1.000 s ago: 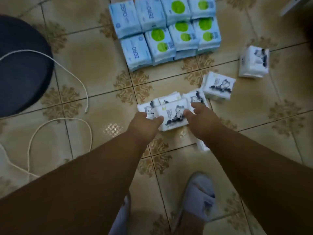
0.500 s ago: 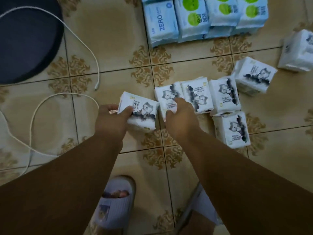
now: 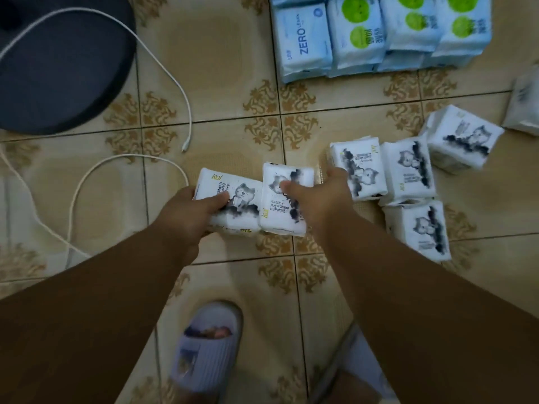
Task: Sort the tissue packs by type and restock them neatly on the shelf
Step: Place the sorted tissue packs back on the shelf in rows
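head view: the left hand (image 3: pixel 186 211) gripped a white cat-print tissue pack (image 3: pixel 233 199), thumb curled over its top face and fingers under its left edge. the right hand (image 3: pixel 318 199) gripped a second cat-print pack (image 3: pixel 284 208), thumb on its top and fingers round its right edge. the two packs were held side by side, touching, just above the tiled floor (image 3: pixel 221 77) near the middle of the view.

to the right of the right hand, more cat-print packs lay on the floor: one (image 3: pixel 361 167) just beside the hand, another (image 3: pixel 409 170) touching that one's right side, a third (image 3: pixel 420 231) nearer the person below them, and a fourth (image 3: pixel 463 138) tilted further right. a blurred white pack (image 3: pixel 523 109) sat at the right edge of the view.

at the top edge, well apart from the hands, stood a block of pale blue packs: a "zero" pack (image 3: pixel 303 42) on the left, and packs with green circles (image 3: pixel 408 24) to its right, packed close together and stacked.

a dark round object (image 3: pixel 58 65) filled the top left corner. a white cable (image 3: pixel 183 112) ran across it and looped over the floor on the left. a pale slipper (image 3: pixel 207 354) on a foot showed at the bottom, between the forearms.
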`<action>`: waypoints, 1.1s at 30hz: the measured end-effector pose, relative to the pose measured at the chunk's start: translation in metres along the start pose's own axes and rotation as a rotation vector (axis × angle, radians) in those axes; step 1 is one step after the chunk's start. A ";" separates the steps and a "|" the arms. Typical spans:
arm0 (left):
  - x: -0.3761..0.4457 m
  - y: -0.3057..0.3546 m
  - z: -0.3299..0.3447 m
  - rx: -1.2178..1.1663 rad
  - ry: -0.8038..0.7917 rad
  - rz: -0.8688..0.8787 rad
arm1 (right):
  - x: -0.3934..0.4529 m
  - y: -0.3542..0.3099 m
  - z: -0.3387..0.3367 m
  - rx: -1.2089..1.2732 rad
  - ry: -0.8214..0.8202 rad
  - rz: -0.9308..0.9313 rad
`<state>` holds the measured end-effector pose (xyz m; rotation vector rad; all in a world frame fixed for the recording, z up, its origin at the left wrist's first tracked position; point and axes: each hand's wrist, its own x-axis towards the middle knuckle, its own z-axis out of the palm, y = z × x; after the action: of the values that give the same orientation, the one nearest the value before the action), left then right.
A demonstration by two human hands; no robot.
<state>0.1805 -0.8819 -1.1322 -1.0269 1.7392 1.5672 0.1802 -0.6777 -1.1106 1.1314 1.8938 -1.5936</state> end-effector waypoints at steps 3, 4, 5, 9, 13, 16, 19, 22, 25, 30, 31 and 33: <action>-0.060 0.030 -0.005 -0.005 -0.087 -0.002 | -0.048 -0.026 -0.027 0.103 -0.042 0.032; -0.085 0.044 -0.005 -0.004 -0.106 0.000 | -0.073 -0.041 -0.041 0.099 -0.024 0.018; -0.112 0.062 -0.003 -0.004 -0.126 0.004 | -0.097 -0.058 -0.056 0.115 -0.008 0.010; -0.231 0.148 0.011 0.039 -0.227 0.080 | -0.201 -0.137 -0.130 0.248 0.034 0.024; -0.368 0.248 0.032 0.077 -0.311 0.159 | -0.318 -0.222 -0.217 0.352 0.120 -0.039; -0.466 0.315 0.052 0.059 -0.376 0.263 | -0.412 -0.277 -0.284 0.472 0.200 -0.124; -0.544 0.368 0.072 0.041 -0.465 0.337 | -0.499 -0.311 -0.349 0.700 0.301 -0.192; -0.611 0.402 0.096 0.073 -0.587 0.422 | -0.573 -0.326 -0.400 0.944 0.381 -0.290; -0.687 0.422 0.134 0.101 -0.721 0.501 | -0.636 -0.336 -0.438 1.060 0.439 -0.418; -0.815 0.431 0.211 0.141 -0.993 0.614 | -0.724 -0.338 -0.514 1.082 0.615 -0.584; -0.839 0.430 0.229 0.152 -1.057 0.639 | -0.740 -0.333 -0.536 1.089 0.652 -0.624; -0.888 0.422 0.264 0.161 -1.159 0.678 | -0.776 -0.322 -0.582 1.093 0.737 -0.718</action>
<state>0.2831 -0.4706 -0.2067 0.6037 1.2987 1.7712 0.4824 -0.3742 -0.1829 1.7186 1.9280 -3.1928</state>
